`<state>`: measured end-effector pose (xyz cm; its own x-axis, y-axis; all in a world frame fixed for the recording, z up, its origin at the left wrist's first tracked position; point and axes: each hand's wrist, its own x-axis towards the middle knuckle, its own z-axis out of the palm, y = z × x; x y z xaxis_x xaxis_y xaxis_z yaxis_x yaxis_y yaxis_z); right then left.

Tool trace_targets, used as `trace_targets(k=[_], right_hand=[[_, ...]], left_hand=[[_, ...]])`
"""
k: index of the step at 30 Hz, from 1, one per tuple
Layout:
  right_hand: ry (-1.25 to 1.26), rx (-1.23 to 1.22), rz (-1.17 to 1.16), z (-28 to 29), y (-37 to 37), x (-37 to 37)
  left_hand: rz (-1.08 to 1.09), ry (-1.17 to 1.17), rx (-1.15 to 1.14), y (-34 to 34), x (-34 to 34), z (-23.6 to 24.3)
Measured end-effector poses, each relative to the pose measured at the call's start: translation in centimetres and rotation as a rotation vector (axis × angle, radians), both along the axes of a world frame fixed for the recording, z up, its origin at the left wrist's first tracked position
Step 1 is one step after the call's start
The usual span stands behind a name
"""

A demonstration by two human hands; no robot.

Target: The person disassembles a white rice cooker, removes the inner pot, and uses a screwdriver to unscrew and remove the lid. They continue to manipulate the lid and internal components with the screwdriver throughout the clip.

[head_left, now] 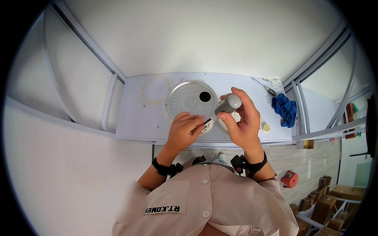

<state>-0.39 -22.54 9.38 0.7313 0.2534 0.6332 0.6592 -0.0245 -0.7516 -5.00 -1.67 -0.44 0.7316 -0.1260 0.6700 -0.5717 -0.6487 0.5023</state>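
Note:
My right hand (243, 120) grips a grey-handled screwdriver (226, 104), tilted with its shaft pointing down-left. My left hand (184, 129) has its fingertips closed at the thin dark tip, and what exactly they pinch is hard to make out. Beneath them is a white plastic part (207, 128) at the front edge of a round silver plate (185, 102) with a black disc (204, 96) on it. Another pale round piece (232, 118) is mostly hidden behind my right hand. A small cream round part (266, 127) lies right of that hand.
The white bench (134, 118) also holds a translucent ring (143, 92), a blue cloth (284, 110), a second screwdriver (270, 90) and crumpled white material (275, 82). Pale frame posts flank both sides. A red round object (289, 179) and cardboard boxes (323, 208) are at lower right.

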Motion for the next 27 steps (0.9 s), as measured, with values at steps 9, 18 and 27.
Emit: trace_targets(k=[9, 18, 27], right_hand=[[-0.113, -0.020, -0.046, 0.2, 1.3, 0.2], [-0.029, -0.075, -0.106, 0.7, 1.6, 0.7], [-0.043, -0.085, -0.137, 0.3, 2.0, 0.2]], left_hand=[[-0.002, 0.010, -0.016, 0.2, 0.0, -0.5], [-0.085, 0.079, 0.010, 1.0, -0.4, 0.5], [-0.089, 0.069, -0.019, 1.0, -0.6, 0.0]])
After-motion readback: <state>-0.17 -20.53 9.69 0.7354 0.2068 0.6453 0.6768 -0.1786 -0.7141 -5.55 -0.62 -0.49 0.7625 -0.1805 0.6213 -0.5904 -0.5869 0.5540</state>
